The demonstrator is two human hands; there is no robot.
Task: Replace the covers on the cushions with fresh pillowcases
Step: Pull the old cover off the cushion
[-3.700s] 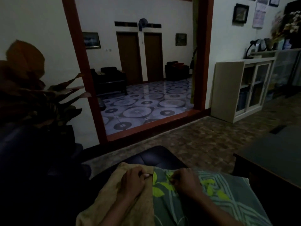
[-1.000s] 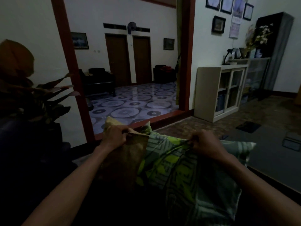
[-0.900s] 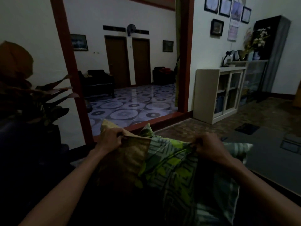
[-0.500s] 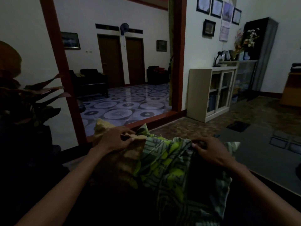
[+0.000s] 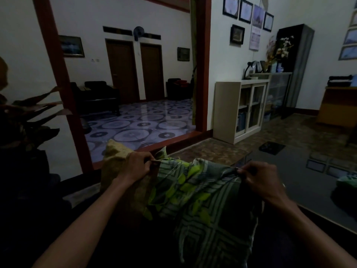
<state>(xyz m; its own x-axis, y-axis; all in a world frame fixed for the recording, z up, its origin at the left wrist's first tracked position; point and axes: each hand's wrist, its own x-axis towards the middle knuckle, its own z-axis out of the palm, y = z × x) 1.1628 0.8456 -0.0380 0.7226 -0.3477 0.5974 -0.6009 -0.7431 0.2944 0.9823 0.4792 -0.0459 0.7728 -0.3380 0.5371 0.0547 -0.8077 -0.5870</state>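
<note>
A cushion point(image 5: 123, 171) in a tan cover is held upright low in the frame, approx centre-left, w/ a green leaf-print pillowcase point(image 5: 202, 198) drawn over its right part. The tan top-left corner is left bare & is seen above and left of the left hand point(image 5: 138, 165). The case's top edge is stretched between the 2 hands, sagging slightly in the middle.

Left hand: fingers curled, edge of the case pinched at its upper-left end, right where green cloth meets tan. The cushion is found beneath & behind this hand, touching it.

Right hand point(image 5: 258, 180): fingers curled, upper-right end of the case edge pinched between thumb & fingertips. The case is hung down & left from this hand, its lower part lost in shadow near the bottom of the frame. Whether the cushion reaches under this hand cannot be told; too dark.

A dark glossy table point(image 5: 309, 180) is seen just right of the right hand. A white cabinet point(image 5: 228, 111) is set against the far wall, well apart, beside a red-framed doorway point(image 5: 202, 64). A plant point(image 5: 25, 120) is seen at far left
</note>
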